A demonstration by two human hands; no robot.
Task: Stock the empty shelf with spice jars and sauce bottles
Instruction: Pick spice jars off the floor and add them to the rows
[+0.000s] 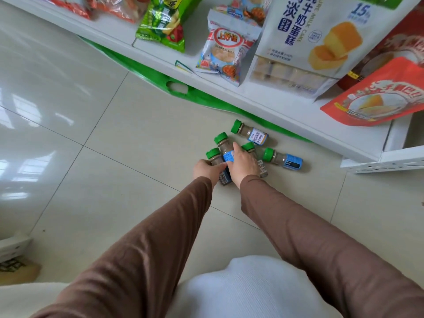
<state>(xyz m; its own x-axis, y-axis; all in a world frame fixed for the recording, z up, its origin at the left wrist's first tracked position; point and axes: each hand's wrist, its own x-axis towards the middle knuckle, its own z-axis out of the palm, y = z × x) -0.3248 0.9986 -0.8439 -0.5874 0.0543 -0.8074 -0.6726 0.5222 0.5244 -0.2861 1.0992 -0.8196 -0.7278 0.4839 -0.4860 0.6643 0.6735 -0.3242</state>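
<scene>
Several small spice jars with green caps and blue labels lie on the tiled floor below the shelf. My left hand grips the leftmost jar. My right hand curls over the jar beside it and partly covers a third jar. Two more jars lie apart: one farther back and one to the right. Both arms wear brown sleeves.
A white shelf runs diagonally above the jars, stocked with snack bags and a cake box. A green bag lies under it. A lower white shelf edge sits at right. Glossy tiles spread to the left.
</scene>
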